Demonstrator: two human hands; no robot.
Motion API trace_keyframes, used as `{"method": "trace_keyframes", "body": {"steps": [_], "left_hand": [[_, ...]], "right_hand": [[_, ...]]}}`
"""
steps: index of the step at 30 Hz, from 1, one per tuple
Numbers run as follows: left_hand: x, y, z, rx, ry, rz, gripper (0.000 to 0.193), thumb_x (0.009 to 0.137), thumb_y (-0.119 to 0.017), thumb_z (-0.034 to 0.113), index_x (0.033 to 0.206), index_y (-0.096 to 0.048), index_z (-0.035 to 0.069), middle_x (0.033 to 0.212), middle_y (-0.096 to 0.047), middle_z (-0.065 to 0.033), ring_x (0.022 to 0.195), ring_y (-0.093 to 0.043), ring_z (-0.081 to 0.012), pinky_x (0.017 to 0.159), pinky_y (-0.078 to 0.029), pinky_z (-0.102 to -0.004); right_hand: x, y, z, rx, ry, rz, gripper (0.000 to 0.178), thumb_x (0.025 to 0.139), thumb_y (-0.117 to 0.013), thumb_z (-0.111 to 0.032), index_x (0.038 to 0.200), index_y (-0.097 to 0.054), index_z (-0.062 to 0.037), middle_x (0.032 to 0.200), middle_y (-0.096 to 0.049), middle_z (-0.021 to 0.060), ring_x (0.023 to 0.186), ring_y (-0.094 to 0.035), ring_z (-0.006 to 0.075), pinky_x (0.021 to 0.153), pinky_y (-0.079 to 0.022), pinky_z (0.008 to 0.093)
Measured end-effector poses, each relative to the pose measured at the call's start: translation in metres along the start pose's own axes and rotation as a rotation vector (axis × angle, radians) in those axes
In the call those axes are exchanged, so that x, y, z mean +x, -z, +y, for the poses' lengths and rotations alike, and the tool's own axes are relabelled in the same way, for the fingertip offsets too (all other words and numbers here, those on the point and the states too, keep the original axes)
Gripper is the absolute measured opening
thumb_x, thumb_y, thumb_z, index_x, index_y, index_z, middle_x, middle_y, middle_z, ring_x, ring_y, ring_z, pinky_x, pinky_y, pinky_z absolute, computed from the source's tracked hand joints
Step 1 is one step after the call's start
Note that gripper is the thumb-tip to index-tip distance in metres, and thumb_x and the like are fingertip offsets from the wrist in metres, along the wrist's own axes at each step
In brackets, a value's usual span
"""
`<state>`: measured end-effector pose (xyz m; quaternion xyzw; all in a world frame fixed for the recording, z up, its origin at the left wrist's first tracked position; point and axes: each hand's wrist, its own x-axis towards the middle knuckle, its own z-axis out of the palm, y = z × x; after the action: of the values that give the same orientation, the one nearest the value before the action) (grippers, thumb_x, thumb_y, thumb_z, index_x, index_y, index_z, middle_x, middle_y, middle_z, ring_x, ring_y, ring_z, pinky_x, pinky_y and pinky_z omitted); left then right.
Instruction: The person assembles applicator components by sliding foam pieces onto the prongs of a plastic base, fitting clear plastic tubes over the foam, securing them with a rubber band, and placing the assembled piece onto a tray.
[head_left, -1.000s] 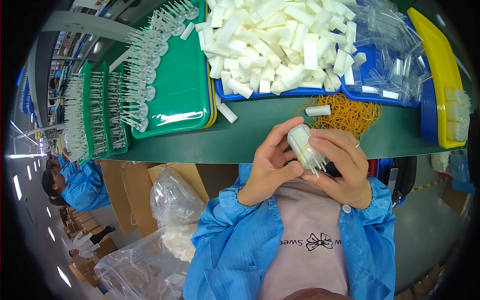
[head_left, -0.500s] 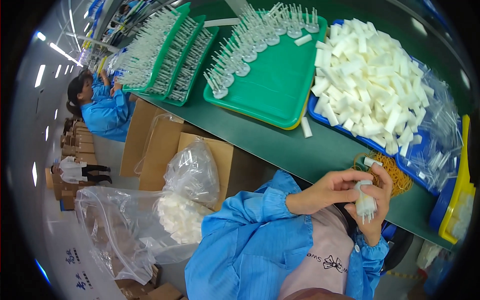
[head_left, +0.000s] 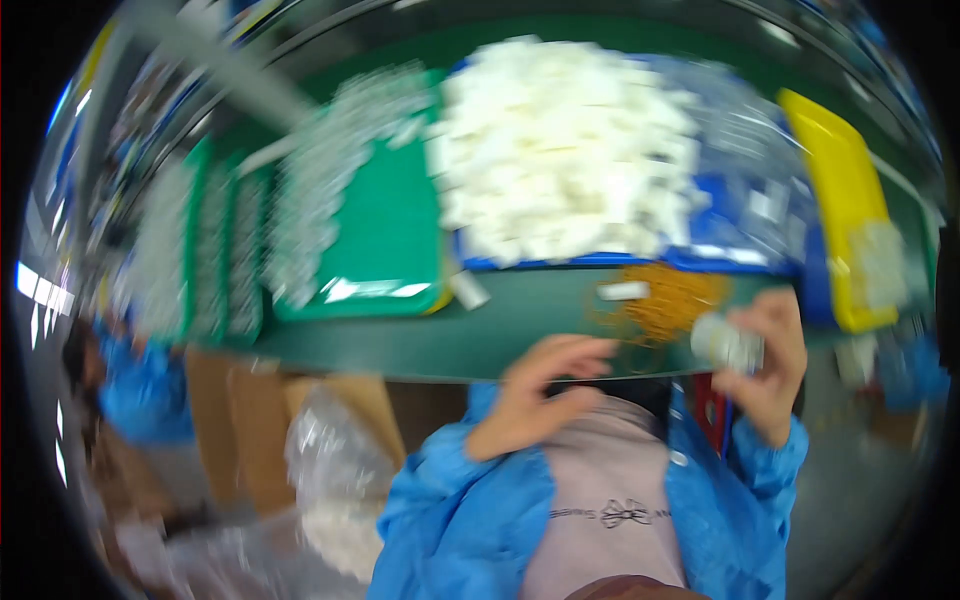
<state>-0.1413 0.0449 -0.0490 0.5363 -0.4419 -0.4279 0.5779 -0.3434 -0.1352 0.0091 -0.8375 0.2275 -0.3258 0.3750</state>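
Observation:
My right hand [head_left: 775, 365] grips a small bundle of clear plastic tubes [head_left: 735, 347] with a whitish wrapped end, lying tilted in the fingers above the table's front edge. Motion blur hides how the tubes are held together. Well to the left of it, my left hand [head_left: 545, 390] is open and holds nothing, its fingers stretched toward the right. Between and beyond the hands lies a heap of tan rubber bands [head_left: 680, 303], with one white foam block [head_left: 623, 291] on its left part.
A blue tray beyond is heaped with white foam blocks [head_left: 565, 150]; clear plastic pieces [head_left: 745, 115] lie to its right. A yellow tray [head_left: 835, 200] stands far right. The green tray [head_left: 385, 230] holds rows of tube bundles; stacked green trays [head_left: 195, 250] stand left. Cardboard boxes [head_left: 235, 420] sit below.
My left hand has let go of the tube bundle and moved left, its fingers opening. The bundle stays in my right hand. The whole view has turned toward the right.

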Motion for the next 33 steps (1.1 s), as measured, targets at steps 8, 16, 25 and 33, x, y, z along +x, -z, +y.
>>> {"method": "trace_keyframes", "body": {"steps": [8, 16, 25, 33], "left_hand": [[-0.042, 0.128, 0.008, 0.425, -0.116, 1.020, 0.018, 0.095, -0.051, 0.010, 0.104, -0.061, -0.002, 0.095, -0.060, -0.0057, 0.084, -0.055, -0.0126, 0.079, -0.045, -0.0262], [-0.066, 0.225, 0.014, 1.371, 0.056, 0.857, 0.019, 0.091, -0.058, 0.008, 0.106, -0.061, -0.002, 0.093, -0.059, -0.0097, 0.088, -0.057, -0.0211, 0.079, -0.045, -0.0319], [-0.069, 0.282, 0.003, 1.271, 0.071, 0.792, 0.020, 0.086, -0.063, 0.009, 0.103, -0.059, 0.000, 0.096, -0.053, -0.0075, 0.083, -0.048, -0.0200, 0.074, -0.041, -0.0307], [-0.065, 0.269, 0.009, 1.391, -0.079, 0.869, 0.019, 0.095, -0.053, 0.013, 0.104, -0.061, 0.000, 0.097, -0.059, -0.0096, 0.085, -0.058, -0.0200, 0.070, -0.046, -0.0292]], "right_hand": [[0.034, 0.162, 0.037, -0.364, -0.108, 0.470, 0.035, 0.077, -0.069, -0.009, 0.110, -0.061, -0.0032, 0.102, -0.059, 0.0040, 0.093, -0.057, 0.0126, 0.085, -0.045, 0.0252], [0.077, 0.215, 0.080, -0.599, -0.040, 0.345, 0.036, 0.074, -0.064, -0.010, 0.110, -0.061, -0.0054, 0.103, -0.062, 0.0082, 0.095, -0.060, 0.0205, 0.088, -0.047, 0.0308], [0.084, 0.207, 0.088, -0.906, -0.308, -0.054, 0.034, 0.069, -0.063, -0.012, 0.103, -0.062, -0.0064, 0.103, -0.063, 0.0099, 0.098, -0.057, 0.0270, 0.090, -0.044, 0.0369], [0.069, 0.200, 0.081, -0.988, -0.348, -0.117, 0.034, 0.068, -0.064, -0.013, 0.102, -0.061, -0.0070, 0.102, -0.063, 0.0098, 0.100, -0.056, 0.0276, 0.088, -0.044, 0.0391]]}}
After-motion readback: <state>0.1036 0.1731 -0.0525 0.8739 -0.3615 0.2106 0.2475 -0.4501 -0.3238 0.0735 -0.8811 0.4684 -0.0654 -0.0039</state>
